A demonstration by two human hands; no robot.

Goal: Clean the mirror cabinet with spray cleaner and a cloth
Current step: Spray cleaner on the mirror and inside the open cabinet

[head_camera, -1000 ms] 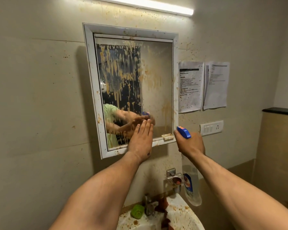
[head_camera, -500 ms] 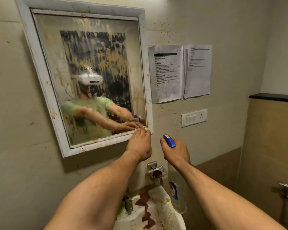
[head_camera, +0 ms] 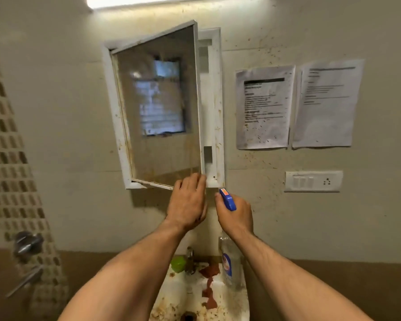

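- White-framed mirror cabinet (head_camera: 214, 112): fixed to the beige wall, far centre. Brown streaks and specks mark its frame and the wall around it.
- Mirrored door (head_camera: 158, 107): stands swung outward, hinged on the left, with its free right edge nearer the viewer. The glass carries a brownish film, heaviest along the lower part, and reflects a window.
- Left hand (head_camera: 188, 202): at the door's lower right corner. Its grip is curled over the bottom edge of the door, fingertips against the frame.
- Right hand (head_camera: 237, 216): just right of the left hand. Its grip is wrapped round the neck of a clear plastic spray bottle (head_camera: 227, 200) with a blue trigger head. The nozzle points up toward the cabinet's lower right corner, and the bottle body hangs below the wrist, above the sink.
- White ceramic sink (head_camera: 178, 290): near centre, below both hands, heavily spattered brown. Red-brown patches (head_camera: 210, 272) lie in it; cannot tell whether cloth or stain.
- Metal tap (head_camera: 189, 258) at the sink's far rim, with a green rounded object (head_camera: 178, 264) just left of it.
- Two printed paper sheets (head_camera: 263, 107) on the wall right of the cabinet, with a white switch plate (head_camera: 313, 181) below them.
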